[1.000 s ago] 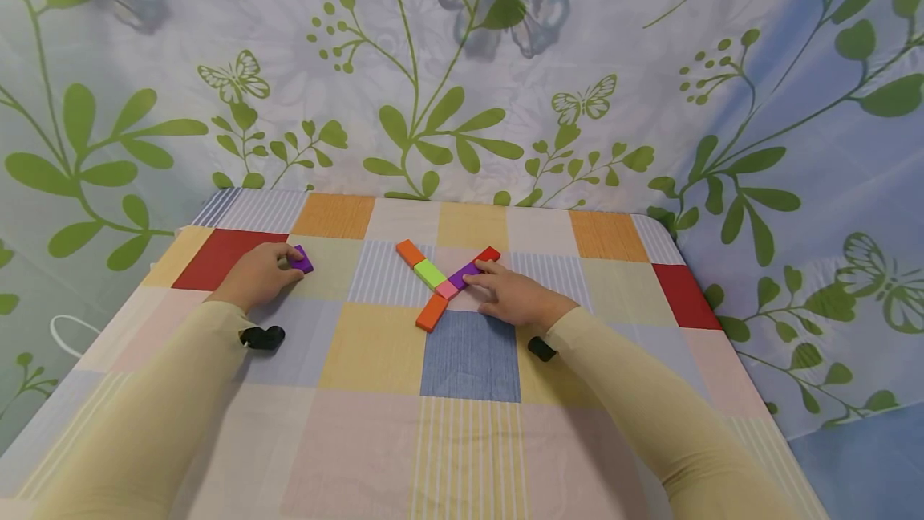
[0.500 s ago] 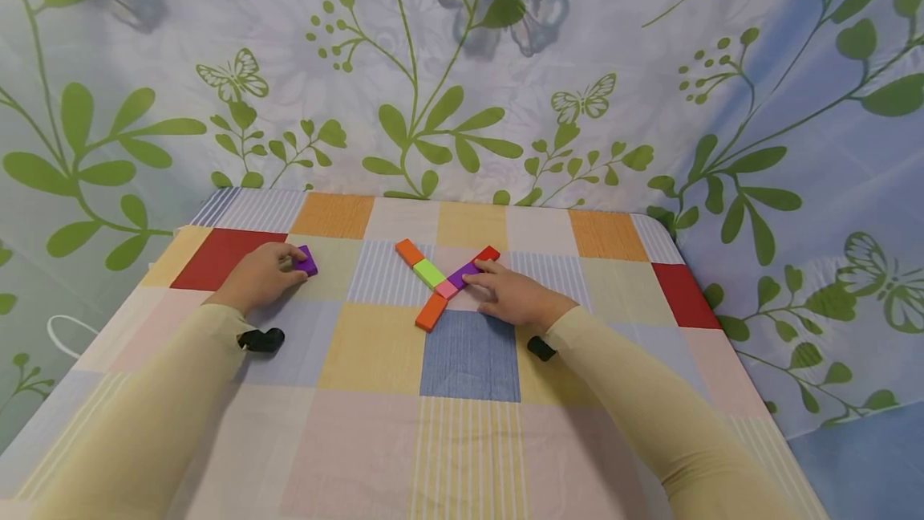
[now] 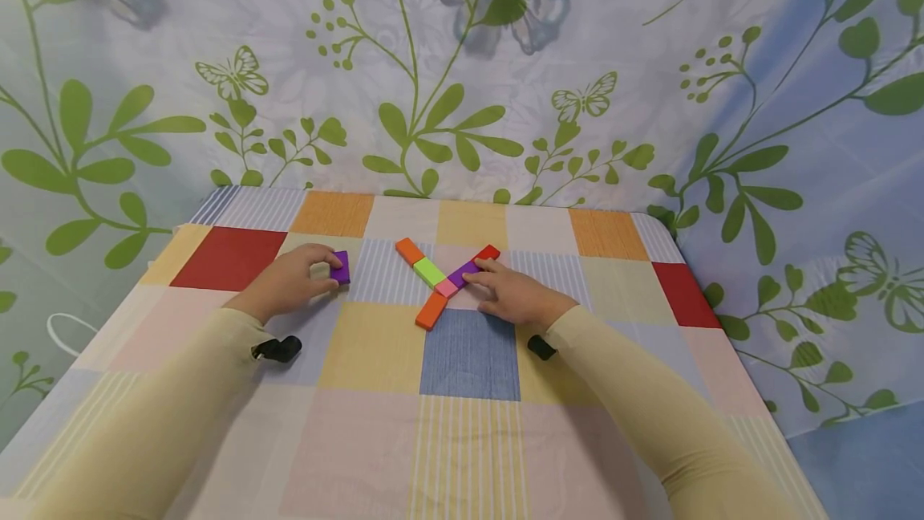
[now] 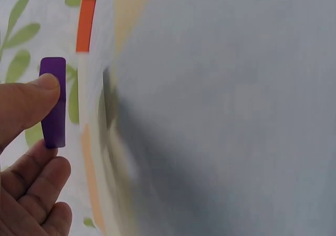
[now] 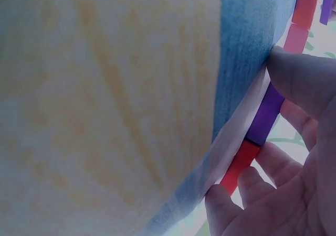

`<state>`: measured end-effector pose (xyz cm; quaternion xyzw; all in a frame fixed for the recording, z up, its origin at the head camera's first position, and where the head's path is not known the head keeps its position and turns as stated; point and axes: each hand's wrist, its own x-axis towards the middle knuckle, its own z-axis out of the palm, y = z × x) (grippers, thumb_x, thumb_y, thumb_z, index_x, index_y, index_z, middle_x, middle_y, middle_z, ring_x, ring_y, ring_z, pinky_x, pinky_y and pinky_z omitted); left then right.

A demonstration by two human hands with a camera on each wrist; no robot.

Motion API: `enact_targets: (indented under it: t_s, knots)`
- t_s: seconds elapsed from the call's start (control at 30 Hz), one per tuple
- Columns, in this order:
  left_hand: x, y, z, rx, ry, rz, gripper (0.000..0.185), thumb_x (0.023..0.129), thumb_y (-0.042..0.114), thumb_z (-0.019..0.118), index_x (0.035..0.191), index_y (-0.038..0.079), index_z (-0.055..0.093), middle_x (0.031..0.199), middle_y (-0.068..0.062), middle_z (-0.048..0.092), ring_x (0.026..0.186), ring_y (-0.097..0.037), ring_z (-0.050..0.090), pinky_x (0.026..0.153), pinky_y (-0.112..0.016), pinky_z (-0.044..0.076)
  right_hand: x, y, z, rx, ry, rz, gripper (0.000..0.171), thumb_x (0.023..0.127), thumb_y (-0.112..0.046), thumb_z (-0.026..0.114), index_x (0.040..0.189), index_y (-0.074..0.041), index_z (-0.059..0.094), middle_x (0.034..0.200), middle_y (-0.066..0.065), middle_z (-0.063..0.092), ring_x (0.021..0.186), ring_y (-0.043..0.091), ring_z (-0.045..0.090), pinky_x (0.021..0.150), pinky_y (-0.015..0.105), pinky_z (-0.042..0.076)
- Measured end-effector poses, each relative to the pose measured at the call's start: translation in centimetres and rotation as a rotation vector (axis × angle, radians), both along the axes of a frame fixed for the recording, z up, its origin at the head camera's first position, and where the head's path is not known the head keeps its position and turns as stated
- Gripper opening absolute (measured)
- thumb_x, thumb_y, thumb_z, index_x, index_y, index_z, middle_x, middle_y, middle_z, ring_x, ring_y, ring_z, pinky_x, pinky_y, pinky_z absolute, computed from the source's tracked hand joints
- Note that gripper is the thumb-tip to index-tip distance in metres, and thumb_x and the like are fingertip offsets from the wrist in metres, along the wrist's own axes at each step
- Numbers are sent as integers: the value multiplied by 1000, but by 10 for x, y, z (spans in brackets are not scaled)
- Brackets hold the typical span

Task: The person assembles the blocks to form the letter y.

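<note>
My left hand (image 3: 292,283) pinches a small purple block (image 3: 340,267) between thumb and fingers, left of the arrangement. In the left wrist view this purple block (image 4: 52,123) stands on edge, its long side upright. My right hand (image 3: 518,295) rests at the right arm of a Y-shaped layout of blocks, its fingertips on another purple block (image 3: 456,279). Beyond that one lies a red block (image 3: 491,252). A pink block (image 3: 446,289) sits at the junction. A green block (image 3: 429,274) and an orange block (image 3: 408,251) form the left arm; a second orange block (image 3: 431,311) forms the stem.
A patchwork cloth (image 3: 469,351) covers the table. Behind it hangs a leaf-print curtain (image 3: 447,151). A black piece (image 3: 277,349) sticks out at the left wrist and a similar black piece (image 3: 541,347) at the right. A white cord (image 3: 61,335) shows past the left edge.
My left hand has carried its purple block to the right, closer to the layout, and the block has turned slightly. My right hand and the laid blocks stay where they were.
</note>
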<state>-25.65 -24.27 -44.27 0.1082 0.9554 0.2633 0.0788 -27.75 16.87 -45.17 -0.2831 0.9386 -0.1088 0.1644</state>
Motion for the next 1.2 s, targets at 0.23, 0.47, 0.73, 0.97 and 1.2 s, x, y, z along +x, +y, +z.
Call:
enact_targets:
  t_s: [0.23, 0.47, 0.73, 0.97, 1.2]
  knots:
    - [6, 20, 0, 41, 42, -87, 27, 97, 21, 73, 123, 12, 71, 153, -17, 55, 147, -43, 46, 121, -62, 38, -1, 0, -2, 3, 0, 3, 68, 102, -31, 71, 163, -25, 42, 174, 12, 25, 157, 33, 36, 125, 50, 37]
    - [15, 38, 1, 71, 62, -183, 25, 95, 16, 76, 119, 10, 74, 151, -16, 58, 145, -41, 51, 119, -60, 41, -1, 1, -2, -2, 5, 13, 68, 102, -30, 71, 163, -25, 42, 174, 13, 25, 157, 33, 37, 125, 50, 37]
    - [26, 61, 2, 95, 49, -290, 20, 92, 15, 80, 112, 18, 76, 146, -11, 62, 137, -36, 58, 116, -55, 47, 0, 0, 0, -6, 0, 8, 68, 101, -30, 71, 163, -24, 42, 174, 13, 26, 157, 34, 37, 124, 51, 38]
    - [37, 80, 1, 73, 9, -371, 21, 93, 17, 81, 113, 22, 76, 148, -8, 62, 139, -34, 58, 117, -54, 47, 0, 0, 1, -17, -8, 6, 67, 101, -29, 71, 162, -24, 43, 174, 13, 26, 157, 34, 37, 125, 51, 37]
    - [46, 92, -1, 74, -18, -422, 22, 92, 17, 81, 113, 23, 76, 146, -4, 62, 139, -31, 58, 118, -52, 46, 0, 0, 1, -12, 2, 8, 67, 101, -29, 71, 162, -23, 43, 174, 14, 25, 158, 34, 35, 126, 51, 35]
